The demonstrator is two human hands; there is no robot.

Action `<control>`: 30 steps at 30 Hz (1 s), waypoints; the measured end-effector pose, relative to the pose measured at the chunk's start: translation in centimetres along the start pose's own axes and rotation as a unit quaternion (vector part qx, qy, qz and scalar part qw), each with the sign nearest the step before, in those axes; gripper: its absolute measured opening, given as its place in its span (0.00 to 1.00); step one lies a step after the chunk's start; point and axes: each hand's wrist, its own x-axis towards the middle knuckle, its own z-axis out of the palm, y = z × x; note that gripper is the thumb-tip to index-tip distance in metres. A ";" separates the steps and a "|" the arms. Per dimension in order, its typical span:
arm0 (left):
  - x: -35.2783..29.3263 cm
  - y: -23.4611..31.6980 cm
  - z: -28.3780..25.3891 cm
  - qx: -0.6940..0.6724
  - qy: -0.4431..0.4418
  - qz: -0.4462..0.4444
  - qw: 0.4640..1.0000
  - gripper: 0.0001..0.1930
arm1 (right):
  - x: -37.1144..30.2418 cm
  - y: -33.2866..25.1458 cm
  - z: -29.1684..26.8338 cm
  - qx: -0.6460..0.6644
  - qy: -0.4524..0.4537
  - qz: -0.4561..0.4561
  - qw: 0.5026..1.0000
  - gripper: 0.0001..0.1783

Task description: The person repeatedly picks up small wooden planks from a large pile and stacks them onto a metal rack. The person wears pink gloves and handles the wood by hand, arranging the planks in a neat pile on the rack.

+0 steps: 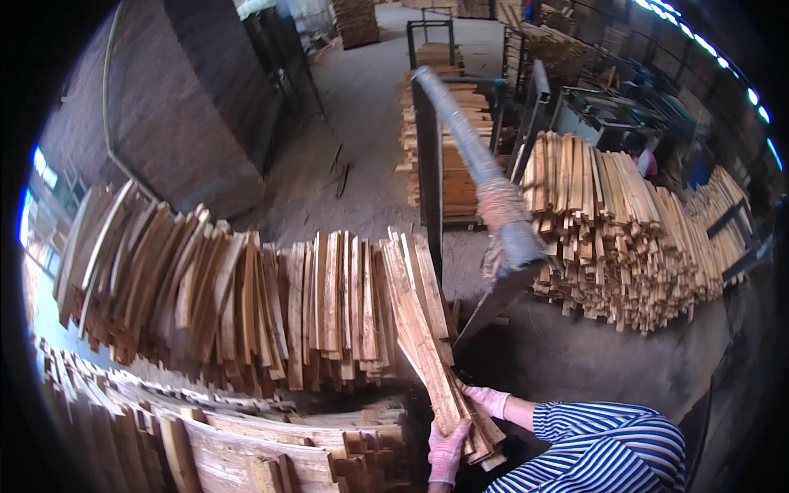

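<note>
A small bundle of long, thin wooden slats [431, 349] slants up and away from me, its far end overlapping the right end of a row of stacked slats [329, 304]. My left hand [448, 450], in a pinkish glove, is closed round the near end of the bundle on its left side. On the other side my right hand [486, 401], gloved the same way, grips the slats, some of its fingers hidden behind the wood. A striped sleeve covers my right arm. The slats fan apart slightly at their near ends.
More boards [255, 448] are piled at the lower left. A grey pole [468, 135] wrapped with cord rises by a dark metal upright [429, 164]. Large slat stacks [608, 222] stand to the right, near another person [645, 160]. A brick wall [156, 107] stands left.
</note>
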 end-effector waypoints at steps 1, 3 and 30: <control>-1.0 -0.9 -2.8 0.011 0.072 0.017 0.997 0.26 | -1.8 0.7 7.0 0.004 -0.032 0.075 0.997 0.32; -3.1 -1.5 -3.0 0.017 0.059 0.040 0.997 0.28 | -3.3 1.5 7.3 -0.075 -0.066 -0.075 0.992 0.35; -47.7 23.5 -7.9 -0.096 0.246 0.628 0.732 0.25 | -46.8 0.7 54.8 -0.381 -0.471 -0.432 0.668 0.42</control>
